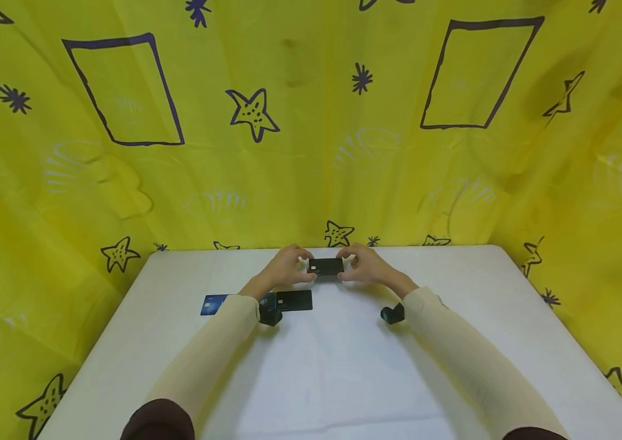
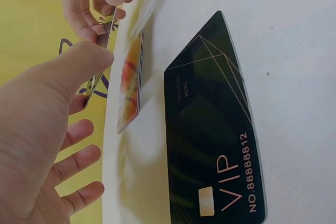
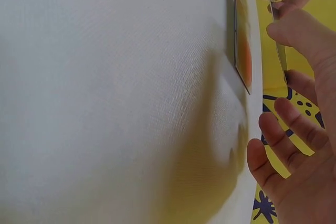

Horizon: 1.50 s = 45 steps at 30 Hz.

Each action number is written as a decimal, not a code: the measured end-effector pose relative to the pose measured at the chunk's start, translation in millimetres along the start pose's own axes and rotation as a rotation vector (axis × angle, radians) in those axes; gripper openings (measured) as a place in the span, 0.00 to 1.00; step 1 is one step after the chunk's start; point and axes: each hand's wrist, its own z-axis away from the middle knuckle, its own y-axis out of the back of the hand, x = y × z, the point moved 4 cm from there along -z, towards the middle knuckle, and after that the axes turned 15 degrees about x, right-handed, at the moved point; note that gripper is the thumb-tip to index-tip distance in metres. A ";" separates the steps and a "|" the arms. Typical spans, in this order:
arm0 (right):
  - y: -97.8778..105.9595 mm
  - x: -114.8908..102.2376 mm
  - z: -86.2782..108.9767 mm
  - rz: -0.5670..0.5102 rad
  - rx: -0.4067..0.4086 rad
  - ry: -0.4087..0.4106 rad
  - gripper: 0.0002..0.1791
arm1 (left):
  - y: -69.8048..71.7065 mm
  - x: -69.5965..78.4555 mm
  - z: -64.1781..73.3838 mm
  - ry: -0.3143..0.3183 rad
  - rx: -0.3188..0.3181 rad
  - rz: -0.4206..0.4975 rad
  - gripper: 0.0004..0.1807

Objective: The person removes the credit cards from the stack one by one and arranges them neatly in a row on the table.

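Note:
A dark card (image 1: 326, 267) with a small chip is held above the far part of the table, one end in each hand. My left hand (image 1: 287, 267) pinches its left end between thumb and fingers. The right hand (image 1: 364, 264) pinches the opposite end in the same way, its other fingers spread apart in the right wrist view. Beneath the held card, an orange-patterned card (image 2: 131, 82) lies on the table; the head view does not show it. Nearer the left wrist lies a black VIP card (image 2: 210, 129) with a gold chip.
A blue card (image 1: 213, 304) lies left of the black card, partly covered by the left sleeve, with more blue card surface showing past the wrist. The white table (image 1: 344, 366) ends at a yellow curtain (image 1: 311, 171) behind and on both sides. Dark devices sit at both wrists.

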 end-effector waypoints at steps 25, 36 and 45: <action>6.2 -8.9 12.9 -0.017 -0.017 0.043 0.28 | 3.4 7.0 11.2 -0.076 0.022 0.006 0.25; 7.5 -9.4 18.4 -0.001 -0.013 0.077 0.26 | 4.0 8.7 16.1 -0.086 0.019 0.012 0.26; 6.9 -9.5 21.7 0.008 -0.004 0.099 0.24 | 2.9 9.2 19.9 -0.097 0.009 -0.003 0.27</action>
